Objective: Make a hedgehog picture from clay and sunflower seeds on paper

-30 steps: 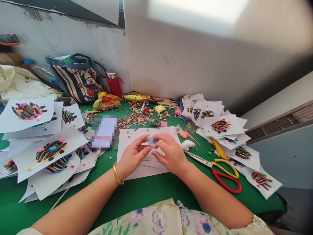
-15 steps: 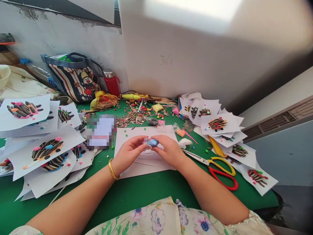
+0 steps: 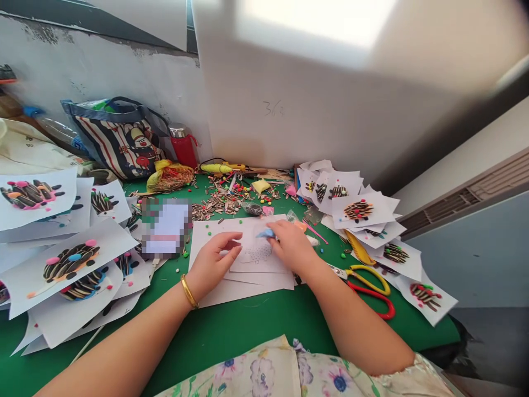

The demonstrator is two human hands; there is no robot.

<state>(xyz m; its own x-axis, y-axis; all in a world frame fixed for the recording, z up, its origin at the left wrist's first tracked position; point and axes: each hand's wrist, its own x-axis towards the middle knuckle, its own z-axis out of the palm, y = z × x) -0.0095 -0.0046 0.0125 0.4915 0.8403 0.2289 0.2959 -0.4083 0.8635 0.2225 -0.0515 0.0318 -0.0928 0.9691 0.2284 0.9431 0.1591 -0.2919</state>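
Note:
My right hand [image 3: 292,249] grips a lump of blue modelling clay [image 3: 266,234], with what looks like clear wrap about it, above the white paper. My left hand [image 3: 214,261] is apart from it, fingers and thumb curved with a gap between them and nothing inside. Beneath both hands lie white sheets [image 3: 206,286], the top one carrying an outline drawing [image 3: 257,255] of a spotted animal. An orange clay lump [image 3: 301,226] and a pink stick tool [image 3: 316,233] lie just beyond my right hand.
Finished seed pictures [image 3: 70,262] pile up on the left, more pictures [image 3: 359,210] on the right. Scissors [image 3: 367,280] lie beside my right forearm. Loose sunflower seeds [image 3: 219,203] spread at the back, near a red flask [image 3: 184,149], a striped bag [image 3: 118,140] and a phone [image 3: 167,229].
My hands have separated. The right one has moved slightly to the right and away from me with the blue clay; the left has let go of it. The view has shifted a little.

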